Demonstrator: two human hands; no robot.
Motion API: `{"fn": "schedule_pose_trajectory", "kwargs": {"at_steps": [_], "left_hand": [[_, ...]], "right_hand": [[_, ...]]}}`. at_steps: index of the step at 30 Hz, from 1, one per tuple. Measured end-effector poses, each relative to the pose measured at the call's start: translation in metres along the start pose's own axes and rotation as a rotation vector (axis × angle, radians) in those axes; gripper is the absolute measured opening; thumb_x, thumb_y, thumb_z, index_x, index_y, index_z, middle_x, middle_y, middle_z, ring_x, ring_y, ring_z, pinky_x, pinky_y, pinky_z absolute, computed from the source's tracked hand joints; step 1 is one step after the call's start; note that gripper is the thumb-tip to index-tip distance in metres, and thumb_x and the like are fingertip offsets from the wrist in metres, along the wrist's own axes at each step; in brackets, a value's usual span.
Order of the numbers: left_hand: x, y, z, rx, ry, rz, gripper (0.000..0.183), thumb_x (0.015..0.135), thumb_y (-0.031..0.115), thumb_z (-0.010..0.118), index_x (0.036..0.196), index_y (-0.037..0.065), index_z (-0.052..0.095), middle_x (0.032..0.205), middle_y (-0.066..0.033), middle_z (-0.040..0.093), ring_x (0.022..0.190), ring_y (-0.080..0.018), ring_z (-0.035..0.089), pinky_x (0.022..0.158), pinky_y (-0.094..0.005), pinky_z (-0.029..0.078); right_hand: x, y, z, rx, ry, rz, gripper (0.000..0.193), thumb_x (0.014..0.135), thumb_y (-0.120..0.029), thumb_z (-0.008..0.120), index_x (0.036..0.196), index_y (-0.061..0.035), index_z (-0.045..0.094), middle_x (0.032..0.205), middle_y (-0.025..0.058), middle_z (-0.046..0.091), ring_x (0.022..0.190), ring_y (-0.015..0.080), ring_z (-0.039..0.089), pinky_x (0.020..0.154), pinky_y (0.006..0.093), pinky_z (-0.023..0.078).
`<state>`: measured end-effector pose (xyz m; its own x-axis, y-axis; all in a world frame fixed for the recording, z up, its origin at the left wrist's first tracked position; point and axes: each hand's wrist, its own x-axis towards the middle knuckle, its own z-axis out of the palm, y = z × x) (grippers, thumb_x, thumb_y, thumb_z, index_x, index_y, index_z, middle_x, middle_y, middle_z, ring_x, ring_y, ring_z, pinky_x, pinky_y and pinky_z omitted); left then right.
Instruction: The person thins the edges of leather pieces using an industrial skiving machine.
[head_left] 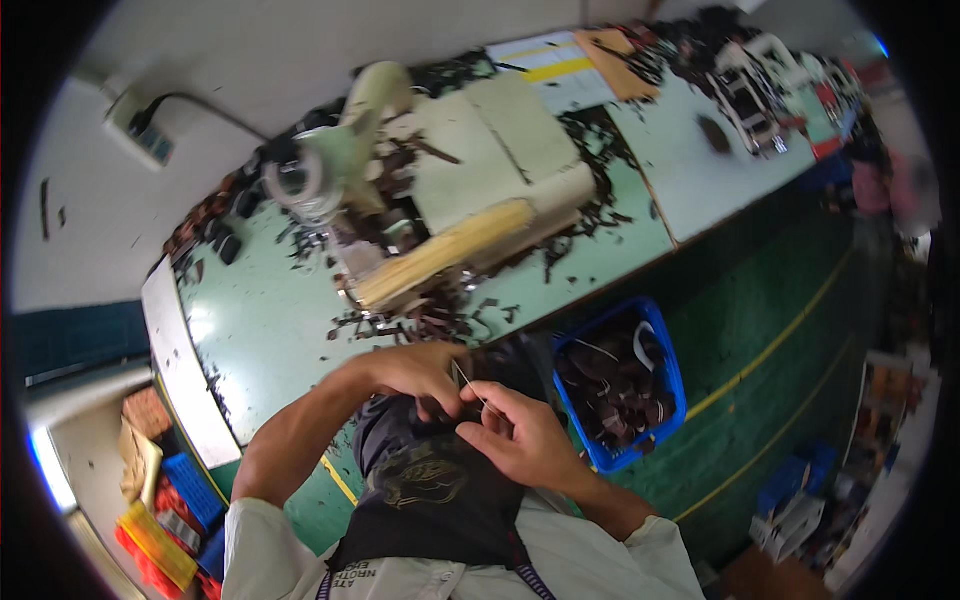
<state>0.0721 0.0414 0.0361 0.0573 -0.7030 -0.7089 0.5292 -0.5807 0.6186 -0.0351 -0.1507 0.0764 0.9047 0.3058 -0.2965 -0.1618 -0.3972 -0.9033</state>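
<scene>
Head view: with the clock centred where the two hands meet, the thin pale strand (464, 375) lies right at the middle, slanting from eleven o'clock by the left hand (425, 378) down to five o'clock in the right hand (525, 432). The right hand's fingers are curled in and seem to be closed on the strand's lower part, its thumb lying close beneath. The left hand's fingers bend downward with their tips turned away, so how far they are open, or what they grip, cannot be told. Both hands are probably kept close together in front of the dark apron (490, 510), toward six o'clock, so that fine work stays near the body and under the eyes. At three o'clock, just beyond the right hand, stands a blue basket (676, 375) heaped with dark brown pieces (605, 400); its place there presumably keeps them within easy reach. The counter (265, 290) spreads from ten to one o'clock and carries, at twelve, a cream machine (450, 150) with a yellowish strip (445, 255) along its near edge. Dark scraps (415, 325) litter the counter at eleven, around the machine's foot; they look left where they fell rather than arranged, unlike the gathered basket load.
</scene>
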Motion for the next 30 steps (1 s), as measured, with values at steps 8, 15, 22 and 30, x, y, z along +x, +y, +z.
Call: {"fn": "schedule_pose_trajectory", "kwargs": {"at_steps": [8, 15, 22, 30], "left_hand": [[0.092, -0.002, 0.086, 0.09, 0.126, 0.155, 0.105, 0.081, 0.023, 0.077, 0.157, -0.004, 0.01, 0.152, -0.0248, 0.04, 0.132, -0.0287, 0.051, 0.11, -0.0351, 0.04], [0.098, -0.052, 0.052, -0.18, 0.328, 0.125, 0.041, 0.094, 0.013, 0.064, 0.132, -0.001, 0.059, 0.127, -0.0138, 0.065, 0.107, -0.0194, 0.065, 0.088, -0.0319, 0.055], [0.051, -0.105, 0.002, -0.668, 0.598, 0.047, 0.034, 0.099, 0.02, 0.063, 0.126, 0.0, 0.06, 0.109, -0.0089, 0.068, 0.086, -0.0181, 0.068, 0.075, -0.0289, 0.057], [0.078, -0.089, -0.008, -0.981, 0.511, 0.261, 0.044, 0.104, 0.034, 0.056, 0.133, 0.001, 0.053, 0.12, -0.0123, 0.065, 0.091, -0.02, 0.068, 0.075, -0.031, 0.057]], "right_hand": [[-0.03, 0.134, 0.017, 0.597, 0.799, 0.427, 0.03, 0.087, -0.025, 0.076, 0.101, -0.0066, 0.057, 0.097, 0.0098, 0.061, 0.091, 0.0234, 0.06, 0.083, 0.0428, 0.05], [-0.137, 0.322, -0.012, 1.501, 1.275, 0.888, 0.023, 0.089, -0.034, 0.071, 0.099, -0.0143, 0.065, 0.092, 0.0029, 0.066, 0.082, 0.0221, 0.064, 0.082, 0.0484, 0.053], [-0.237, 0.442, -0.063, 0.972, 1.442, 1.136, 0.029, 0.096, -0.045, 0.061, 0.102, -0.017, 0.063, 0.092, -0.0002, 0.067, 0.084, 0.0236, 0.066, 0.062, 0.0345, 0.055], [-0.03, 0.387, -0.092, 0.577, 0.761, 0.783, 0.039, 0.096, -0.025, 0.065, 0.126, -0.0073, 0.049, 0.1, 0.0114, 0.067, 0.074, 0.0214, 0.069, 0.059, 0.0276, 0.053]]}}
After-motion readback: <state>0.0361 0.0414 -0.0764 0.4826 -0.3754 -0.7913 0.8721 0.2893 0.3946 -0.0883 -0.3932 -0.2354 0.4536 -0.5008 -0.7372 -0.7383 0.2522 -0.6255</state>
